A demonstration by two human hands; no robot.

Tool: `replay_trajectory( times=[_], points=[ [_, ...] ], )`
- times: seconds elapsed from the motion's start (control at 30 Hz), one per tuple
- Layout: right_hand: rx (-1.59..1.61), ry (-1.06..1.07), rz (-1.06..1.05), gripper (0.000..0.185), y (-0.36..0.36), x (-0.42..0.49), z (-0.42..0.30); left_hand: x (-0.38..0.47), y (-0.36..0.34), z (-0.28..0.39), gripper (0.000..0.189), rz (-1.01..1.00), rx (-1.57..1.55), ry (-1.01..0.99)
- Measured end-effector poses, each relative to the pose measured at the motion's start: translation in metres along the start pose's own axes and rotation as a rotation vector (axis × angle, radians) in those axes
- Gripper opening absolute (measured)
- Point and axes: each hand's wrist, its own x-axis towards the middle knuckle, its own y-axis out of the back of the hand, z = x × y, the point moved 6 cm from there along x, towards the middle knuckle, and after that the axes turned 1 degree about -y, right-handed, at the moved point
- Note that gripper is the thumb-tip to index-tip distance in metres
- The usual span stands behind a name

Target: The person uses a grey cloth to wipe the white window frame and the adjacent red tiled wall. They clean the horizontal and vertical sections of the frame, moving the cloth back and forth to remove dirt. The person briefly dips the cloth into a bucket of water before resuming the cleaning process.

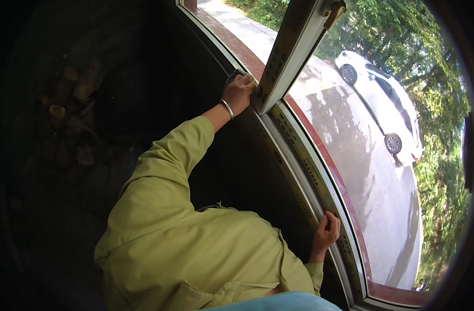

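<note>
My left hand (239, 91), with a silver bangle at the wrist, grips a dark, crumpled scrubber or cloth (233, 76). It presses this against the metal window frame (217, 48), just beside the foot of the upright sash (287, 58). Further down the same frame, my right hand (327, 233) rests on the bottom rail with its fingers loosely bent; nothing shows in it. Worn yellow tape with dark print (299, 149) runs along the rail and up the sash. Both arms are in yellow-green sleeves.
A latch handle (334, 15) sits high on the sash. Outside the window are a red-brown tiled ledge (330, 163), a paved drive (361, 202), a white car (380, 101) and trees. Cut logs (64, 87) lie in the dark area at left. Light-blue cloth shows at the bottom edge.
</note>
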Motion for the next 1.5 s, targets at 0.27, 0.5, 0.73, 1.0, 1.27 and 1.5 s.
replay_trajectory(
  times=[0.27, 0.5, 0.73, 1.0, 1.27, 1.5],
  points=[
    [-0.004, -0.008, 0.016, 0.010, 0.000, 0.002, 0.005, -0.104, -0.019, -0.029, 0.034, -0.414, -0.527, 0.496],
    [-0.007, -0.053, -0.008, 0.010, 0.000, 0.002, 0.005, -0.038, 0.004, -0.009, 0.081, -0.472, 0.107, 0.349],
    [-0.040, 0.005, -0.011, 0.009, -0.001, 0.002, 0.002, -0.026, 0.002, -0.011, 0.067, -0.507, 0.014, 0.305],
    [-0.041, 0.029, 0.006, 0.009, -0.002, 0.003, -0.002, -0.041, 0.007, -0.006, 0.074, -0.508, -1.070, 0.645],
    [-0.054, 0.056, 0.008, 0.010, -0.003, 0.003, 0.002, -0.069, 0.012, -0.013, 0.075, -0.282, -1.947, 0.829],
    [-0.059, 0.035, 0.004, 0.010, -0.002, 0.002, 0.004, -0.067, 0.003, -0.071, 0.042, 0.149, -1.572, 1.002]
  ],
)
